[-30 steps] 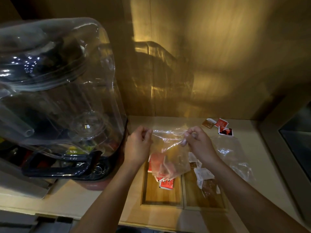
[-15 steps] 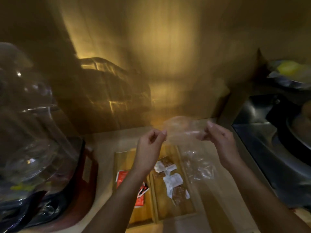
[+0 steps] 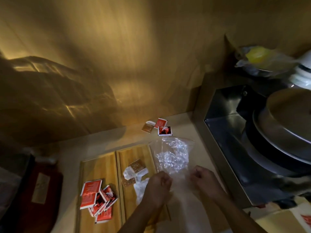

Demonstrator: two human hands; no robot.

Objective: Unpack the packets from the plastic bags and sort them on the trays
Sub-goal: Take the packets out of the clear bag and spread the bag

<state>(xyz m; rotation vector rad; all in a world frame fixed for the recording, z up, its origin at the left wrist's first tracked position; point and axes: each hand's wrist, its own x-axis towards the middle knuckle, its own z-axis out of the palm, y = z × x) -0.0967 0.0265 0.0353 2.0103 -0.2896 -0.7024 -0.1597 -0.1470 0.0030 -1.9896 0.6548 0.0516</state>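
Observation:
Two wooden trays lie side by side on the counter. The left tray [image 3: 99, 167] holds a pile of red packets [image 3: 97, 198]. White and brown packets [image 3: 135, 169] lie on the right tray [image 3: 133, 153]. A crumpled clear plastic bag [image 3: 171, 155] rests on the counter just right of the trays. My left hand [image 3: 159, 184] and my right hand [image 3: 203, 178] are low over the counter's near side, both fisted, pinching a faint, empty-looking clear bag [image 3: 180, 181] stretched between them. Three loose packets [image 3: 157, 126] lie near the wall.
A steel recess at the right holds a large pot with a metal lid [image 3: 282, 125]. Behind it sit a yellow item in plastic [image 3: 255, 55] and white dishes. A dark red appliance base [image 3: 40, 184] stands at the left. The wall closes the back.
My hands have dropped from above the trays to the counter right of them, still holding the clear bag. The red packets it held now lie on the left tray. The view swung right.

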